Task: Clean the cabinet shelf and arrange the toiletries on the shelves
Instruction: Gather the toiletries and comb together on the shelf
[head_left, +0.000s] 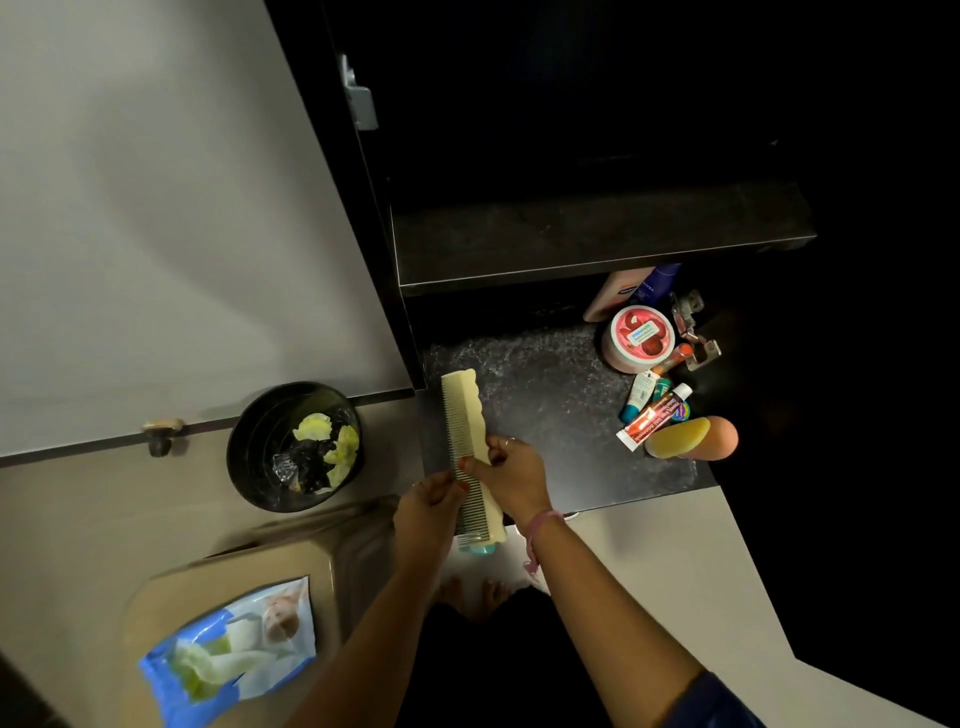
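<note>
An open cabinet door (182, 218) stands at the left, with the cabinet's upper shelf (597, 244) to its right and the lower shelf (545, 410) below and in front of that. At the right end of the lower shelf a cluster of toiletries sits: two bottles (631, 291) at the back under the upper shelf, a jar (641, 338) in front of them, several tubes (654, 410) nearer still, and a sponge (678, 437) at the front. A comb (467, 441) lies lengthwise over the shelf's left front edge, held by both hands: the left hand (428, 506) to its left, the right hand (511, 475) to its right. A bin (293, 447) stands on the floor left of the shelf, with a pack of wipes (234, 649) nearer, at the lower left.
</note>
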